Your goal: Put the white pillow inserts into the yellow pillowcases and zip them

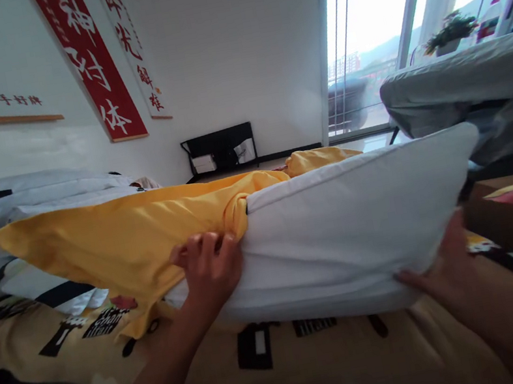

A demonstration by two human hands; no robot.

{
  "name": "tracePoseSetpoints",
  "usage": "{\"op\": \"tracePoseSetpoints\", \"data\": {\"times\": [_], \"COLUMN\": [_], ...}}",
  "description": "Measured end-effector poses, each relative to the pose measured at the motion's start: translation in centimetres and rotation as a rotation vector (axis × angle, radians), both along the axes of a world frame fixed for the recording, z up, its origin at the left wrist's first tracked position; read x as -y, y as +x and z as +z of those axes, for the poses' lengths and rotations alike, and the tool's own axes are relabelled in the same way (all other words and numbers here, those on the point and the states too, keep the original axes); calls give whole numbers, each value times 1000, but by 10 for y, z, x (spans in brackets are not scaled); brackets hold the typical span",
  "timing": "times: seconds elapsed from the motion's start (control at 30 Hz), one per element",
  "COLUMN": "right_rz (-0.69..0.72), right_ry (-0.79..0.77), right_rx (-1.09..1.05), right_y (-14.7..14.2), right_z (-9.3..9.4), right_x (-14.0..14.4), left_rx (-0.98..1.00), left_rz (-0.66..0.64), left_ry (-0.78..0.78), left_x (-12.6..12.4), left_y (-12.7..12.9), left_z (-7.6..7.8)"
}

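Observation:
A white pillow (341,223) is partly inside a yellow pillowcase (145,238), its right half bare. My left hand (212,262) has its fingers curled into the bunched edge of the case, at the middle of the pillow. The case's far left part looks flat and pointed. At the pillow's lower right end, my right hand (449,270) grips it, thumb on the near face; its other fingers are hidden behind. Under the pillow lies a beige printed cover (316,360).
Stacked white pillows (52,188) lie at the left. A black low rack (220,142) stands by the back wall. At right is furniture draped in a grey cover (469,75), with a potted plant (449,32) behind it and glass doors beyond.

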State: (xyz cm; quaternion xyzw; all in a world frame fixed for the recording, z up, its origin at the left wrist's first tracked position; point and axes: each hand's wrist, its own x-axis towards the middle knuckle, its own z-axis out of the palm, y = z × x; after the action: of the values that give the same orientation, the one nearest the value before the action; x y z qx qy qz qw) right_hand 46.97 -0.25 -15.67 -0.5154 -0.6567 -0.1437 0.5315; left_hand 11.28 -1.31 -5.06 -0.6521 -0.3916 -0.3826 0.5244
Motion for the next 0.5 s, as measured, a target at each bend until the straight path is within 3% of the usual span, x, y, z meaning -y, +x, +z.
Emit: {"op": "tracePoseSetpoints", "data": {"times": [0.1,0.17,0.23,0.33,0.43,0.5], "right_rz": [208,201,182,204,142,84], "right_ry": [-287,-356,-367,-260,16,244], "right_rx": [-159,-345,-474,-498,-362,-188], "right_y": [5,-11,-28,-41,-41,-46], "right_z": [-25,-17,8,62,122,159], "right_x": [-6,-4,4,20,35,44], "left_rx": [269,431,578,750,831,836], "left_rz": [-36,-168,-346,-551,-703,-734], "left_ry": [-33,-54,-50,-11,91,114], "left_x": [-6,-13,-20,-27,-31,-37], "left_y": [13,27,41,53,49,35], "left_z": [-11,-10,2,39,86,110]}}
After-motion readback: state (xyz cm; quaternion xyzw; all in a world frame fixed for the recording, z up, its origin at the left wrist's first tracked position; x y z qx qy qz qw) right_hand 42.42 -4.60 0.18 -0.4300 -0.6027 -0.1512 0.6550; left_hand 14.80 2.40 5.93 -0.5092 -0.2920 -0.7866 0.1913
